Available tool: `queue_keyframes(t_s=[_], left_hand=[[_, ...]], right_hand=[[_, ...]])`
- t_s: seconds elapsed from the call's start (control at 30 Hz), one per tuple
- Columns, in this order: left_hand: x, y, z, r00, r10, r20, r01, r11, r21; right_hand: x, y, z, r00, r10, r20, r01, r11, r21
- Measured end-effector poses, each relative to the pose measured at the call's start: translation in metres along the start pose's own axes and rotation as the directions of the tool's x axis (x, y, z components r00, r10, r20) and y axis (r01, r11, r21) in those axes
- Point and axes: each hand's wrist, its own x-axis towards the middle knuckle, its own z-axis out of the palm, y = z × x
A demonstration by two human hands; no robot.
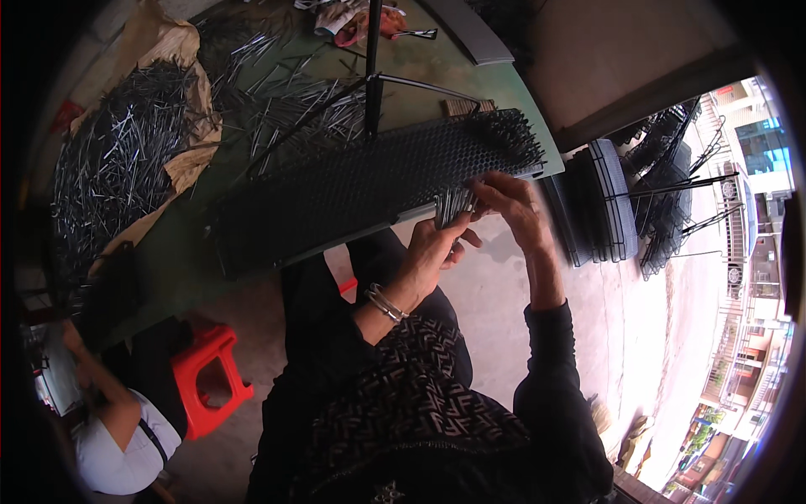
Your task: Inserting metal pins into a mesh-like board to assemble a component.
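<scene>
A bunch of thin metal pins (452,204) sticks up from my left hand (430,250), whose thumb and fingers close around it. My right hand (514,206) is just beside the bunch, thumb and fingertips pinched together at the panel's near edge. Whatever is between those fingertips is too small to make out. Before both hands lies a long dark panel (327,189) full of small holes, slanting across the table edge. Dark pins (508,134) stand close together in the panel's right end.
Loose pins (294,118) are scattered on the green table (470,71). A big heap of pins (126,143) lies on brown paper at left. A dark metal stand (372,80) rises behind the panel. A red stool (210,382) and another person (126,437) are at lower left; black racks (613,202) stand right.
</scene>
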Motion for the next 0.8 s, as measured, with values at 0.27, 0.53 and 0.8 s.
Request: queue_keyframes(t_s=[0.27, 0.53, 0.8], left_hand=[[-0.003, -0.001, 0.005, 0.999, -0.038, 0.003, 0.038, 0.999, 0.017], [-0.001, -0.010, 0.007, 1.000, -0.003, -0.030, 0.002, 1.000, -0.007], [0.006, -0.003, 0.013, 1.000, 0.007, 0.023, -0.010, 0.992, 0.123]], right_hand=[[-0.009, 0.006, -0.008, 0.998, -0.055, 0.011, 0.055, 0.997, -0.051], [-0.020, 0.009, -0.018, 0.997, 0.005, 0.079, -0.011, 0.996, 0.083], [-0.026, 0.002, -0.026, 0.997, -0.075, -0.029, 0.076, 0.996, 0.042]])
